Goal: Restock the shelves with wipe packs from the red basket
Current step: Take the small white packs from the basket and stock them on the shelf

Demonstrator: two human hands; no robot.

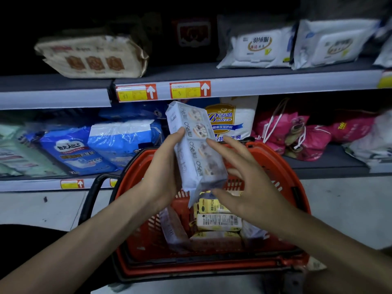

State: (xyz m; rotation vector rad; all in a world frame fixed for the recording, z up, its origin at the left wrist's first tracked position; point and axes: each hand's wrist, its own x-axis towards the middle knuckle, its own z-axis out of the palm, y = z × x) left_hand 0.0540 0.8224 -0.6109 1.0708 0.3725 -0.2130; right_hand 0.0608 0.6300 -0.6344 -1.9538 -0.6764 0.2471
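This is a shop aisle. Grey metal shelves [233, 71] carry yellow-and-red price tags [189, 90] on their front rails. Packaged wipes [257, 48] and blue pad packs [70, 149] lie stocked on them, and a red shopping basket [275, 158] stands in front.

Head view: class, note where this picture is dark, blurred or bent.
Head view: the upper shelf is near black at its back left; head view: the wipe pack is lit, its print soft; head view: the shelf rail bows slightly from the wide lens.
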